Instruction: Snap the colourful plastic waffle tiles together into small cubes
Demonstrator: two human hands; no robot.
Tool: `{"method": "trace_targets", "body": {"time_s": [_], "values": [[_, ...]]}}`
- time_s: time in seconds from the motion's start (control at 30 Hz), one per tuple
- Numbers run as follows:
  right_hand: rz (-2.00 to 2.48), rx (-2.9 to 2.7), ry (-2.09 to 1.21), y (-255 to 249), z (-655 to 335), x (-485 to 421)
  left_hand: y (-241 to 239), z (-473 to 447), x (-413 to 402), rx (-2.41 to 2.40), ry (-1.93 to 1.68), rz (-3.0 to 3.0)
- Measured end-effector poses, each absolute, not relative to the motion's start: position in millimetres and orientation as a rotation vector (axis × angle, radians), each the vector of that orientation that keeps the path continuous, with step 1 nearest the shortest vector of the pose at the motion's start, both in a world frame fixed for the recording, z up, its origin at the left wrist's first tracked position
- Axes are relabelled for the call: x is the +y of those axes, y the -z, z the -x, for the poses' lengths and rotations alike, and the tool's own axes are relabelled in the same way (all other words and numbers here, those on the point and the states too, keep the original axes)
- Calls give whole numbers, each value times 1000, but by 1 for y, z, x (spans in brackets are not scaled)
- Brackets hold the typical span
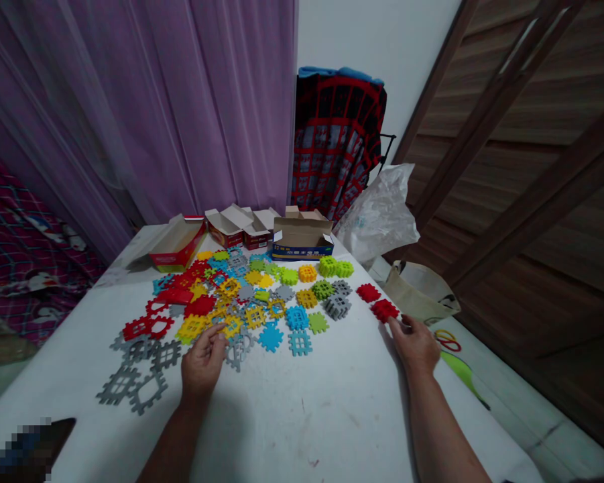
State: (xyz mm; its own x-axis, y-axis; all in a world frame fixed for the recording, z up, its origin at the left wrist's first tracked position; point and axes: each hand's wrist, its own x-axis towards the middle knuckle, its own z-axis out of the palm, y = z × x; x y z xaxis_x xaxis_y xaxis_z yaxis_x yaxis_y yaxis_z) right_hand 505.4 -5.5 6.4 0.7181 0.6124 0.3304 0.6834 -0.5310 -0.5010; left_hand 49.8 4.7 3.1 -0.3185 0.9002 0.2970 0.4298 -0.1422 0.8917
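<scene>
In the head view, some pieces are stacked, like the grey stack (338,307) at right; many loose pieces (175,296) lie unstacked at left. The right hand (417,343) meets a red stack (384,310), the left hand (204,357) curls by a yellow piece (235,328); whether either grips is unclear.

Two bare hands (202,362), bare wrists (425,371), bare forearms (443,426)

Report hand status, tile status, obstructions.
Right hand at nearer red tile stack, grip unclear. Left hand by yellow window tile, grip unclear. Loose grey window tile beside left hand; mixed tiles crowd beyond it.
</scene>
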Motion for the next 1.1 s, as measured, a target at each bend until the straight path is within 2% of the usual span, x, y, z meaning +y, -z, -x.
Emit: {"method": "trace_targets", "body": {"time_s": [0.2,0.4,0.53,0.73,0.87,0.97,1.1], "values": [[2222,-958,213,8,-519,-6,-6,-54,3,1683,-1481,-1437],[1927,-1070,517,10,-514,-6,-11,-58,3,1668,-1515,-1446],[1635,-1247,700,-4,-473,7,-11,-61,1,1674,-1539,-1507],[1262,-1569,585,-17,-376,24,-19,-51,9,1807,-1469,-1659],[1116,-1721,499,-12,-339,22,-45,-15,42,2073,-1256,-1811],[1042,-1796,448,-7,-334,17,-65,15,77,2321,-820,-1940],[1021,-1809,416,-1,-340,14,-76,38,120,2389,-616,-1917]]}}
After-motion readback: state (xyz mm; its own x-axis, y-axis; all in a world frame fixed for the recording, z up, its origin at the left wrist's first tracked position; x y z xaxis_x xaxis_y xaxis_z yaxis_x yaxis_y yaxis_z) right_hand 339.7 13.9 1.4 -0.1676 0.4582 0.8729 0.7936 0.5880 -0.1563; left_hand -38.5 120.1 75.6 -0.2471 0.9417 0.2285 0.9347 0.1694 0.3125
